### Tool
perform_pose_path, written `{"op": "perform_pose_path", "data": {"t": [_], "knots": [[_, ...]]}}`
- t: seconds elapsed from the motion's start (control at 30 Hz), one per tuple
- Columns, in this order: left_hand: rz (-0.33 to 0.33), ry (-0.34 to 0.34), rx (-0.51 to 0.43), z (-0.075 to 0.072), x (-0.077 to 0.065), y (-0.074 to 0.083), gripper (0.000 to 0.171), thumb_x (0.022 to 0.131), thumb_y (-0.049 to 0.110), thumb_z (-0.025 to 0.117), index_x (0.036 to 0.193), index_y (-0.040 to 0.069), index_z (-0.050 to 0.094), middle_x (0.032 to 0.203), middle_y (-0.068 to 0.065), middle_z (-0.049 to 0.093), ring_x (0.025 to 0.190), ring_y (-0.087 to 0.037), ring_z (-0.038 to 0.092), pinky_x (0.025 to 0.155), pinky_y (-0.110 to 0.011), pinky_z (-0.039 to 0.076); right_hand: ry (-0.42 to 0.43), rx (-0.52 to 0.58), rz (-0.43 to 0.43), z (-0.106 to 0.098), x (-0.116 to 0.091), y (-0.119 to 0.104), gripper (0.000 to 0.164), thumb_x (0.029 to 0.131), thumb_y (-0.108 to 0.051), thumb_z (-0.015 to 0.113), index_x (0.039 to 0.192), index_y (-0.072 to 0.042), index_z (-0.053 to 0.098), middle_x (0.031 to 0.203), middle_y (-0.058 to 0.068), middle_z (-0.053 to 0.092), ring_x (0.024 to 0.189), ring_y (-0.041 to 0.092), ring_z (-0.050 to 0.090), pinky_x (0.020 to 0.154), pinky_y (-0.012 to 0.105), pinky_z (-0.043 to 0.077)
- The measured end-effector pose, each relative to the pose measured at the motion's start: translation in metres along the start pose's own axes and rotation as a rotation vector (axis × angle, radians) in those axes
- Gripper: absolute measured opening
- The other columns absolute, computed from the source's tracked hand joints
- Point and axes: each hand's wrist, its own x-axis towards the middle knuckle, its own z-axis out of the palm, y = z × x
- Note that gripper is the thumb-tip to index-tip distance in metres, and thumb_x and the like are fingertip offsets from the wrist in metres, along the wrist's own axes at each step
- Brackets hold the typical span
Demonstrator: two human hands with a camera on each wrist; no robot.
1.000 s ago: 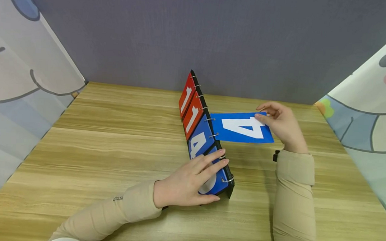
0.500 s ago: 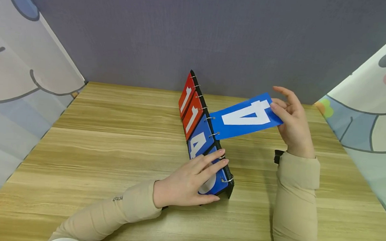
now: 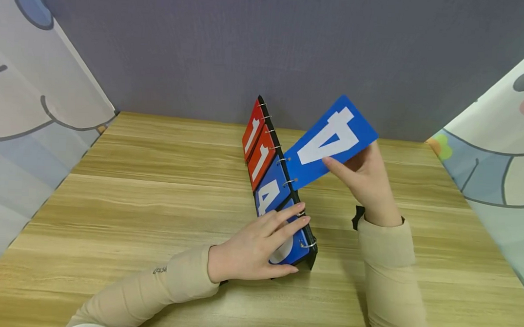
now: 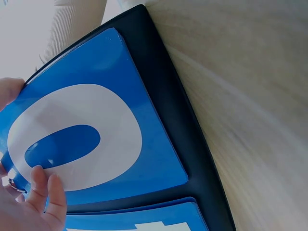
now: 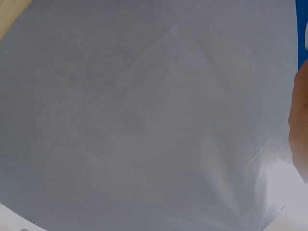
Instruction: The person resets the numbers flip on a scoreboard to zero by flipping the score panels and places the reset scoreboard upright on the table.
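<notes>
A tabletop flip scoreboard [image 3: 268,151] stands tilted on the table, with number cards hung on metal rings along its black top edge. Two red cards show 1, and a blue card [image 3: 273,189] shows 4. My left hand [image 3: 258,241] rests spread over the nearest blue card [image 4: 130,144], which shows 0; its fingertips reach the top edge and its thumb lies along the near side. My right hand [image 3: 366,182] pinches a raised blue 4 card [image 3: 317,149], thumb on the printed face and the other fingers hidden behind. Only a sliver of that hand shows in the right wrist view.
The wooden table [image 3: 164,188] runs back to a grey panel [image 3: 183,53]. Cartoon-printed sheets [image 3: 509,140] stand at both sides. A dark strap piece [image 3: 358,218] juts from the right cuff.
The right hand has shifted its hold from the card's outer end to its lower edge, and the blue 4 card has swung upward. The left hand and scoreboard stay put.
</notes>
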Motion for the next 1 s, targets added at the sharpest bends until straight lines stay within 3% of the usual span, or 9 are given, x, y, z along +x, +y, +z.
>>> {"op": "perform_pose_path", "data": {"t": [0.2,0.37,0.57,0.73,1.0], "knots": [[0.002,0.007,0.004,0.0,0.001,0.0,0.083,0.081,0.044,0.067,0.142,0.002,0.03,0.149,-0.018,0.03,0.107,-0.016,0.049,0.089,-0.027,0.042,-0.096,-0.275,-0.009,0.015,-0.002,0.009,0.071,0.074,0.015,0.064,0.138,0.005,0.035,0.115,0.011,0.056,0.094,0.003,0.061,0.078,0.02,0.05],[0.017,0.028,0.018,0.001,0.001,0.0,0.083,0.081,0.044,0.067,0.141,0.001,0.031,0.148,-0.018,0.032,0.11,-0.018,0.049,0.092,-0.028,0.042,-0.25,-0.408,-0.123,0.022,-0.002,0.016,0.075,0.072,0.01,0.071,0.139,0.004,0.038,0.119,0.019,0.058,0.099,0.015,0.062,0.085,0.026,0.049],[0.022,0.037,0.029,0.001,0.001,-0.001,0.084,0.08,0.044,0.068,0.141,0.0,0.03,0.146,-0.02,0.032,0.115,-0.023,0.051,0.096,-0.03,0.041,-0.342,-0.533,-0.264,0.028,0.0,0.024,0.05,0.074,0.002,0.072,0.122,0.003,0.058,0.114,0.015,0.065,0.098,0.026,0.064,0.087,0.035,0.049],[0.017,0.02,0.044,0.001,0.001,0.0,0.084,0.08,0.045,0.068,0.141,0.0,0.031,0.145,-0.021,0.033,0.116,-0.023,0.05,0.096,-0.03,0.042,-0.354,-0.58,-0.346,0.029,0.0,0.026,0.026,0.073,-0.003,0.075,0.099,0.0,0.072,0.104,0.013,0.07,0.1,0.028,0.065,0.087,0.038,0.049],[0.012,0.01,0.038,0.001,0.002,0.0,0.084,0.08,0.045,0.067,0.141,0.0,0.031,0.147,-0.02,0.031,0.122,-0.023,0.047,0.096,-0.029,0.041,-0.424,-0.595,-0.399,0.027,0.003,0.029,0.023,0.072,-0.004,0.075,0.095,-0.002,0.075,0.101,0.009,0.072,0.099,0.024,0.062,0.087,0.037,0.047]]}}
